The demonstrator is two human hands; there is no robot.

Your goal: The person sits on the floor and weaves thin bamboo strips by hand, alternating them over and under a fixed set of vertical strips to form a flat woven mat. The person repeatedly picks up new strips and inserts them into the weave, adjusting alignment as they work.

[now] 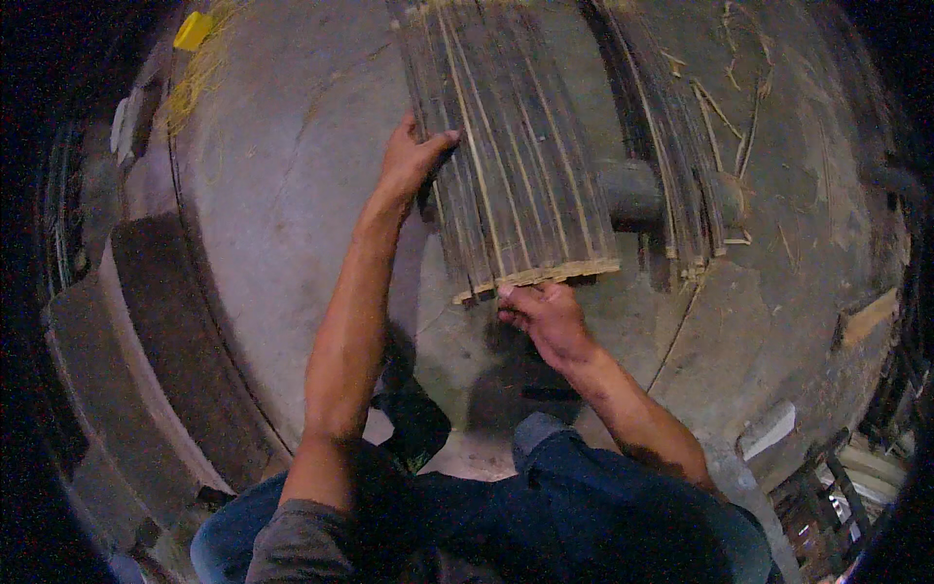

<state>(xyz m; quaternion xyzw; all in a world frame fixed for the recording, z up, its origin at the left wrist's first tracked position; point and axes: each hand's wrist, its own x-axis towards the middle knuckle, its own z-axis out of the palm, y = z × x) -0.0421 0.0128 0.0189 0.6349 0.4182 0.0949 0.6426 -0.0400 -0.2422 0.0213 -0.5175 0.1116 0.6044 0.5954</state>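
Observation:
A row of long wooden strips lies side by side in front of me, dark on the faces with pale edges and rough pale near ends. My left hand grips the row's left edge, thumb on top and the other fingers partly hidden along the side. At the near end my right hand has its fingers curled and pinched against the strip ends; its fingertips are partly hidden. A grey pipe passes crosswise beneath the row.
A second, narrower bundle of strips rests across the pipe at the right, with thin scraps beyond it. Yellow twine and a yellow object lie far left. Dark curved-looking boards line the left side. A wood block lies right.

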